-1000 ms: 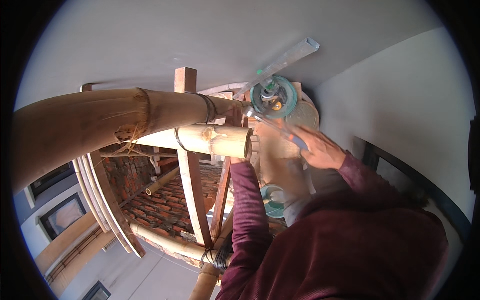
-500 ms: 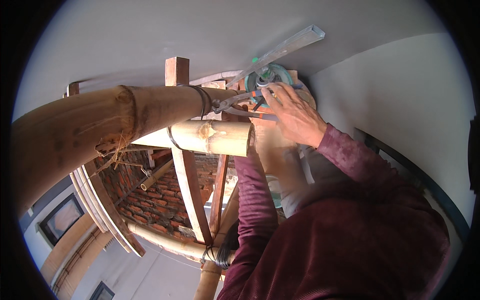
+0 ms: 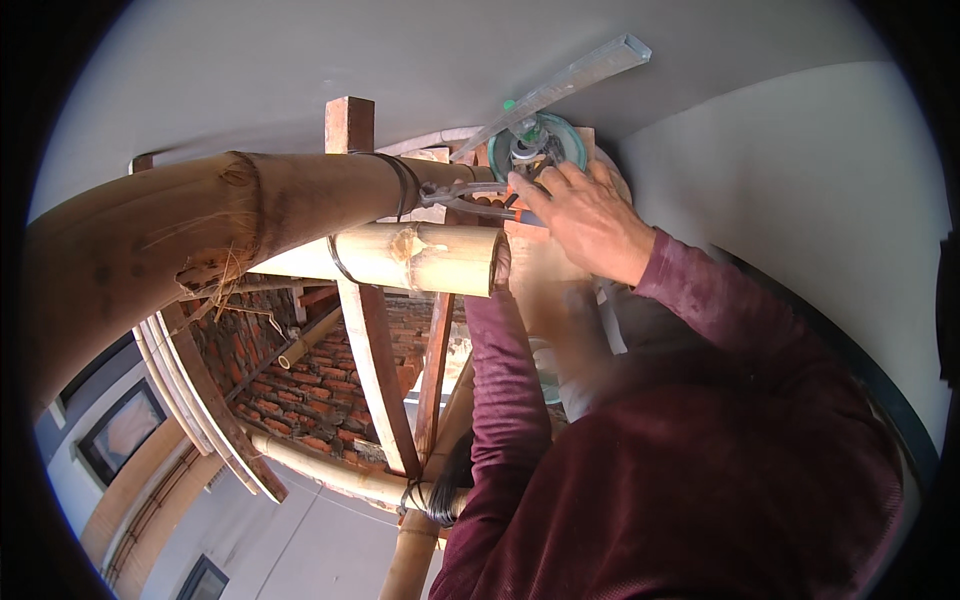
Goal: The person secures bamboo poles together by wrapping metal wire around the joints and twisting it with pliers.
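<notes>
My right hand [image 3: 595, 225] grips pliers [image 3: 445, 195] with orange-and-dark handles. Their jaws touch black wire [image 3: 405, 190] wrapped round a thick bamboo pole [image 3: 130, 250], near the pole's narrower right end. Below that pole, a short pale bamboo length [image 3: 450, 260] lies across wooden posts, with a tie round it. My left hand [image 3: 502, 272] reaches up from below behind that length's cut end. Its fingers are mostly hidden there, so their grip is unclear.
A metal bar [image 3: 590, 70] crosses above a teal bucket [image 3: 575, 140] containing tools and a bottle. Upright timbers [image 3: 375, 370] and a lower bamboo rail [image 3: 350, 480] stand before brickwork [image 3: 320, 390]. Coiled black wire [image 3: 445, 495] hangs at the rail. A grey-white wall [image 3: 800, 150] curves along the right.
My right hand has moved up and left, bringing the pliers' jaws from near the bamboo ends onto the wire tie. The bamboo and background sit slightly higher in the view.
</notes>
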The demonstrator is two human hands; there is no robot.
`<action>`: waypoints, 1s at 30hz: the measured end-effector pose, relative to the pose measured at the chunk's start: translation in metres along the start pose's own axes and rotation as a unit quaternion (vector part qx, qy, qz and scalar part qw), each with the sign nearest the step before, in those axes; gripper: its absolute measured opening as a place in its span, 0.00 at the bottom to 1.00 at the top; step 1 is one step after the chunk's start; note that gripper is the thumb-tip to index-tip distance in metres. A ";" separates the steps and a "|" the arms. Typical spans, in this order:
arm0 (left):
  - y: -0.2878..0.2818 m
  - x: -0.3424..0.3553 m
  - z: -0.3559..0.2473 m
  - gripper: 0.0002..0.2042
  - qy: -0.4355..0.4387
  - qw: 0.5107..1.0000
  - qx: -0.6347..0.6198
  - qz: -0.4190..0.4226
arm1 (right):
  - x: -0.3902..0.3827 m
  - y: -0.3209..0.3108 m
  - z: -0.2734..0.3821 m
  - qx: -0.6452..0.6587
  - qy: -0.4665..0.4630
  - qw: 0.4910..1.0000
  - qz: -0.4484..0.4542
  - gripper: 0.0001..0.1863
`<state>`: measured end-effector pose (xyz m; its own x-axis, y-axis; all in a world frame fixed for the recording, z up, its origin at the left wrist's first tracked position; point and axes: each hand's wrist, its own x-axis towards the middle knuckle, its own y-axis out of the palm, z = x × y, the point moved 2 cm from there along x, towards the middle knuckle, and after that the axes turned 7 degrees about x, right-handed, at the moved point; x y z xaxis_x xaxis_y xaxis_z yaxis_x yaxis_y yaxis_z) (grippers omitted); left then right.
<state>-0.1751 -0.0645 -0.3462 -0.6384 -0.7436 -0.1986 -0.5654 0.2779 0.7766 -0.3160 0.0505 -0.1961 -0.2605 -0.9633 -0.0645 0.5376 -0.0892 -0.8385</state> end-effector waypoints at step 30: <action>0.084 -0.033 0.003 0.22 -0.124 0.965 0.227 -0.049 | -0.012 0.051 -0.042 0.545 0.192 0.774 0.259 0.10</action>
<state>-0.2031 -0.0149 -0.2760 -0.6443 -0.6265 -0.4386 -0.7635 0.4933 0.4168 -0.3196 0.0682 -0.2609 0.1088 -0.8142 -0.5703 0.9527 -0.0784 0.2938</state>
